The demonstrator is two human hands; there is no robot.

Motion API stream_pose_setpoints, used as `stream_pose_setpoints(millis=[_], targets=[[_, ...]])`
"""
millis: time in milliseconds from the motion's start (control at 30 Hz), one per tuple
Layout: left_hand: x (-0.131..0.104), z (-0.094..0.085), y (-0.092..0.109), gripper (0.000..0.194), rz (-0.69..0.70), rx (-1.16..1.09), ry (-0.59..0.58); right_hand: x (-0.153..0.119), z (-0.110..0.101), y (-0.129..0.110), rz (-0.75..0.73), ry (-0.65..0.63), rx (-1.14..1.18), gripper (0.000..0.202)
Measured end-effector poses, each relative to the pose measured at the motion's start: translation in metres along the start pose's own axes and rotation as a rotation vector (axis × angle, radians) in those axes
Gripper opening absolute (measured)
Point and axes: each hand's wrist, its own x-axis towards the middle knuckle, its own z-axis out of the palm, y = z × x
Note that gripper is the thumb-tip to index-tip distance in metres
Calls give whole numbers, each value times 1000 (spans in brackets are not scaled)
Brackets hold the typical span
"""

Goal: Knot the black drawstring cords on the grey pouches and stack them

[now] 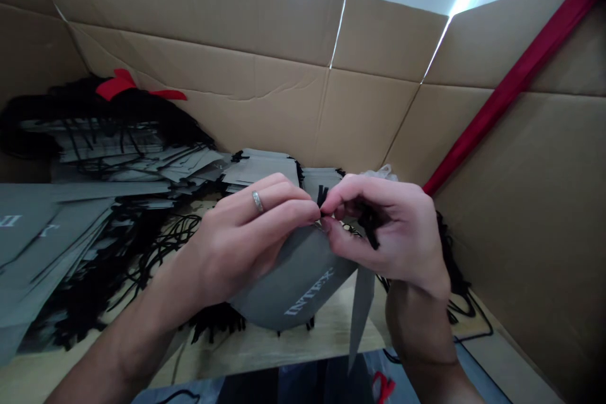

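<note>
My left hand (246, 233), with a ring on one finger, is closed on the top edge of a grey card (288, 284) printed "INTEX". The card is bowed and tilted, its lower part hanging over the table. My right hand (398, 227) pinches a short black cord (322, 193) at the same edge, its fingertips meeting those of my left hand. More black cord (368, 224) is tucked in the curled right fingers. The exact point where cord and card meet is hidden by the fingertips. Below the right hand a grey flap (362, 309) hangs down; what it joins is unclear.
Stacks of grey cards with black cords (132, 151) fill the left and back left. Smaller card stacks (260, 167) stand behind my hands. Cardboard walls (265, 88) enclose the wooden table (227, 363). A dark red strip (511, 88) slants along the right wall. Loose cords (466, 303) lie right.
</note>
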Motion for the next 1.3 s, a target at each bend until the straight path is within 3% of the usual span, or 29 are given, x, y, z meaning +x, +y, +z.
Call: stream_pose_setpoints(millis=[167, 433, 600, 733, 900, 1033, 1133, 1300], targets=[[5, -1, 3, 21, 84, 114, -59, 3, -1, 1, -13, -43, -38, 18], [-3, -1, -5, 30, 31, 44, -121, 4, 8, 1, 19, 3, 84, 20], [-2, 2, -6, 27, -44, -54, -88, 5, 9, 4, 113, -13, 252, 19], [-1, -1, -2, 18, 47, 106, -65, 4, 6, 4, 184, -9, 182, 17], [-5, -4, 7, 16, 162, 297, -70, 1, 6, -1, 81, 2, -27, 16], [-3, -1, 11, 7, 223, 328, -15, -1, 8, -4, -34, 24, -148, 14], [-3, 2, 11, 6, 182, 292, 34, -2, 7, -2, -117, 41, -147, 16], [-4, 2, 8, 20, 20, 93, 131, -3, 7, 4, -204, 53, 2, 23]])
